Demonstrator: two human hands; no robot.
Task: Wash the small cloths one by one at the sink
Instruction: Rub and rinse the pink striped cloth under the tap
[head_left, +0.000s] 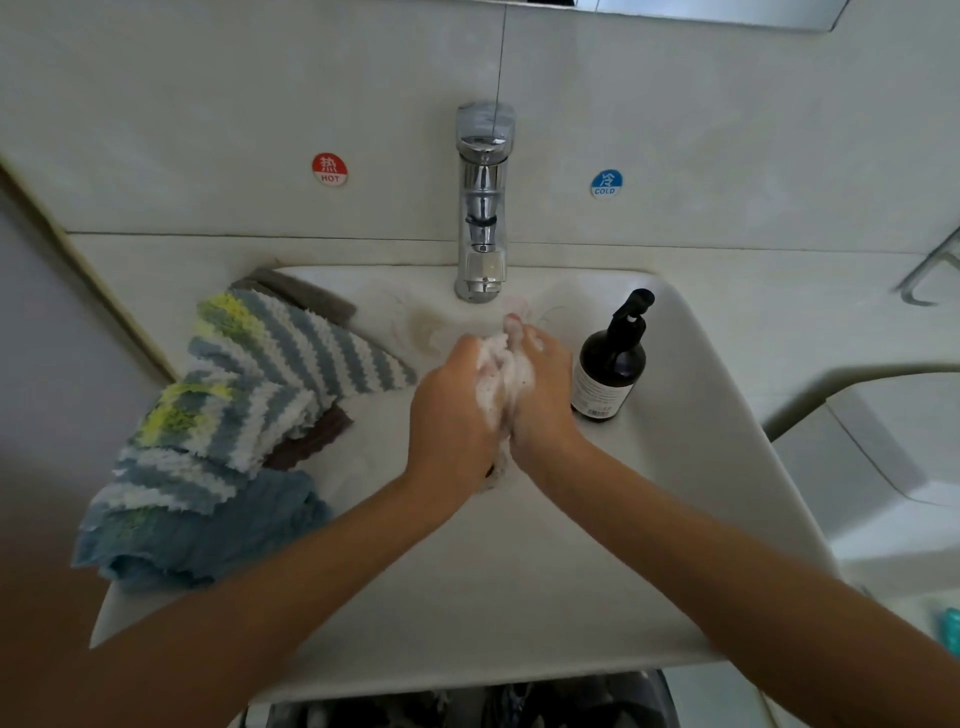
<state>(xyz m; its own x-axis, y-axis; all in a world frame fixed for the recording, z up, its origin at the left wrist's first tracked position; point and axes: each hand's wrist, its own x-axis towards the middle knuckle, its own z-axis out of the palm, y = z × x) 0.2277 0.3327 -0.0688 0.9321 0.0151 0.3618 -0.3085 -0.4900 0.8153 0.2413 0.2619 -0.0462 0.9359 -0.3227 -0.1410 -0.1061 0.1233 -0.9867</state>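
Observation:
Over the middle of the white sink (519, 571), my left hand (449, 410) and my right hand (543, 395) press together around a small cloth (501, 379) covered in white foam. Fingers of both hands curl round it, and most of the cloth is hidden by foam and fingers. On the sink's left rim lies a pile of small cloths: a grey-and-white striped one with yellow patches (270, 374), a blue one (208, 530) below it, and brown-grey ones (306, 293) partly under them. The chrome tap (483, 208) stands just behind my hands.
A dark pump bottle (610, 364) stands on the sink's right rim, close to my right hand. Red HOT (329, 169) and blue COLD (606, 183) stickers flank the tap on the wall. A metal rail (930, 275) sits at the far right.

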